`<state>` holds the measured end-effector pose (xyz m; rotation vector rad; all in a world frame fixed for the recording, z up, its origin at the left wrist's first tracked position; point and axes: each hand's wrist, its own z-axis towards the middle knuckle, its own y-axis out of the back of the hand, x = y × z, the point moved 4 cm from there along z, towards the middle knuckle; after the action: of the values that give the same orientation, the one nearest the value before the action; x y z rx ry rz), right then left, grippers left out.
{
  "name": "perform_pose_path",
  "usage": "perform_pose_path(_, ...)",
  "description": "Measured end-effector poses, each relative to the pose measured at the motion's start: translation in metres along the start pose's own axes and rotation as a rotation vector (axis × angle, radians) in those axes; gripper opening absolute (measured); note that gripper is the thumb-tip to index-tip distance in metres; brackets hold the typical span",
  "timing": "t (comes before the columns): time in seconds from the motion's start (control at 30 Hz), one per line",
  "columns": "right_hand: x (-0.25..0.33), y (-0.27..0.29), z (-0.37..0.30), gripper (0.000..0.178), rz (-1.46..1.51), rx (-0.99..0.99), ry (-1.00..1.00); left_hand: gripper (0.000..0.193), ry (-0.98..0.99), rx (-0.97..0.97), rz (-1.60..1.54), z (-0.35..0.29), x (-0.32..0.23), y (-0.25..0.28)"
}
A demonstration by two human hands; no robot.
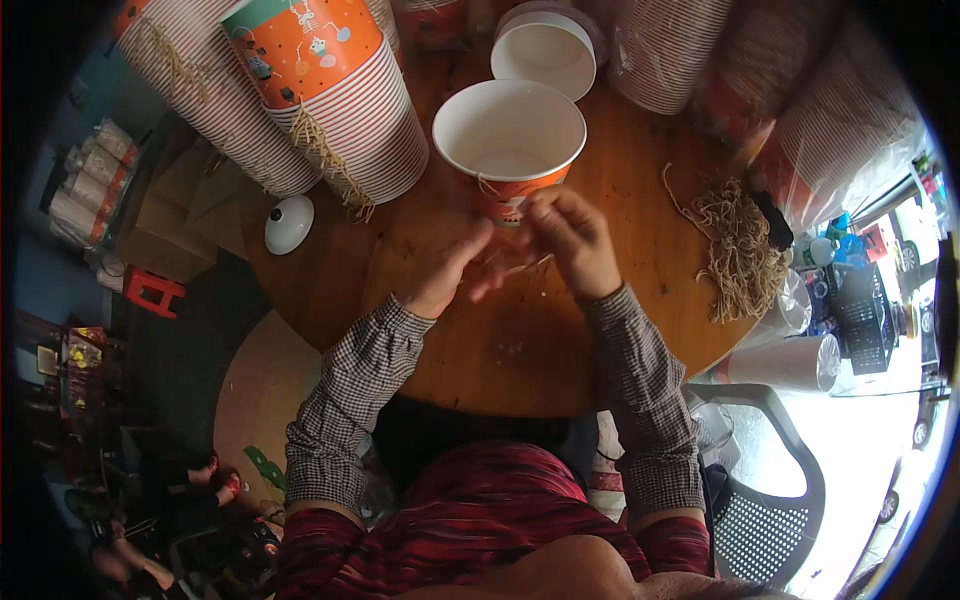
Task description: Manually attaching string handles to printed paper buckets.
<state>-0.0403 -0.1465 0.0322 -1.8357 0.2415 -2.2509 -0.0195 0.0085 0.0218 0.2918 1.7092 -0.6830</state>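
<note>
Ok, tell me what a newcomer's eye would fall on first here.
Probably the open paper bucket, white inside and orange outside, in the upper middle, with the left hand and right hand at its near side. Next, the tall stack of nested paper buckets at upper left, tan cords hanging along it. Then the tangled cord heap on the right of the wooden table.

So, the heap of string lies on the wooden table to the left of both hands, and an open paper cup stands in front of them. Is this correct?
No: in the head view, the heap of string lies right, not left, of both the left hand and the right hand. The rest is correct.
</note>
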Motion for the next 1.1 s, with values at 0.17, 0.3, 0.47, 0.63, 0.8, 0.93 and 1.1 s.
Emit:
perform_pose_path(0.17, -0.005, 0.035, 0.016, 0.022, 0.031, -0.176, -0.028, 0.025, -0.062, 0.071, 0.205, -0.002, -0.018, 0.026)
perform_pose_path(0.3, -0.025, 0.058, 0.030, 0.021, -0.033, -0.322, 0.066, 0.025, -0.157, 0.104, 0.211, 0.014, -0.028, 0.025)
perform_pose_path(0.47, -0.033, 0.070, 0.043, 0.018, -0.052, -0.492, 0.165, 0.021, -0.240, 0.110, 0.349, 0.040, 0.002, 0.021)
perform_pose_path(0.63, 0.002, 0.048, 0.011, 0.018, -0.618, -0.564, 0.324, 0.020, -0.447, 0.111, 0.525, 0.040, 0.013, 0.022)
perform_pose_path(0.8, -0.026, -0.017, 0.011, 0.023, -0.387, -0.118, 0.017, 0.022, -0.375, 0.123, 0.446, 0.039, 0.001, 0.033)
perform_pose_path(0.93, -0.041, -0.003, 0.015, 0.022, -0.598, -0.010, -0.122, 0.024, -0.289, 0.051, 0.706, 0.043, -0.005, 0.055)
perform_pose_path(1.1, -0.039, 0.012, 0.018, 0.020, -0.811, -0.006, -0.200, 0.020, -0.327, 0.014, 0.481, 0.050, 0.001, 0.067)
